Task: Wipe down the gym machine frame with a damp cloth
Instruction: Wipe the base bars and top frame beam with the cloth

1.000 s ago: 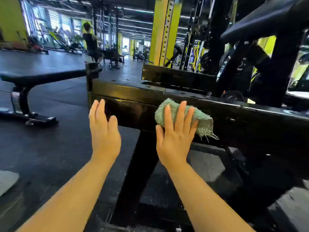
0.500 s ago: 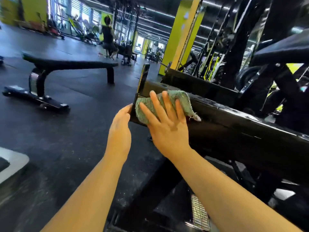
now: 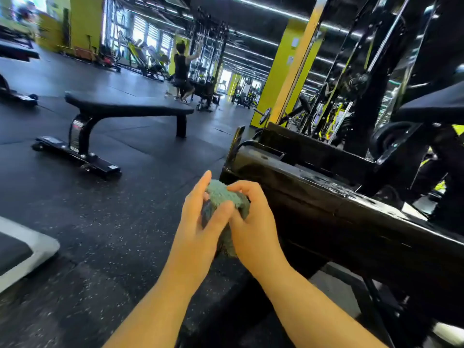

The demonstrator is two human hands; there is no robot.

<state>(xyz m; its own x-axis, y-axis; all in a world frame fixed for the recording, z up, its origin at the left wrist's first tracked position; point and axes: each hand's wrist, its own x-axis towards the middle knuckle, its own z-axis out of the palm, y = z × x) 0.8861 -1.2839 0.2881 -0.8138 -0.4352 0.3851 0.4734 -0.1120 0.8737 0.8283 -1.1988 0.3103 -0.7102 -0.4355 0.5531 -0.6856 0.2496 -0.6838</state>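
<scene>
The left grip [image 3: 200, 227] and the right grip [image 3: 253, 229] both hold the green cloth [image 3: 223, 194], bunched into a wad between them. The left thumb lies across its front, the left forefinger points up beside it, and the right fingers curl over its top and right side. A tail of the cloth hangs down between the two palms. The wad sits just off the left end of the black machine frame beam [image 3: 326, 209]; I cannot tell whether it touches. An upright end plate [image 3: 236, 146] stands on that end, just beyond the fingers, and pale streaks mark the beam's top face. Farther left, a flat bench [image 3: 125, 106] stands on the speckled rubber floor [image 3: 113, 209]. A yellow column [image 3: 278, 79] rises behind the frame, and a person [image 3: 181, 69] exercises far off.
</scene>
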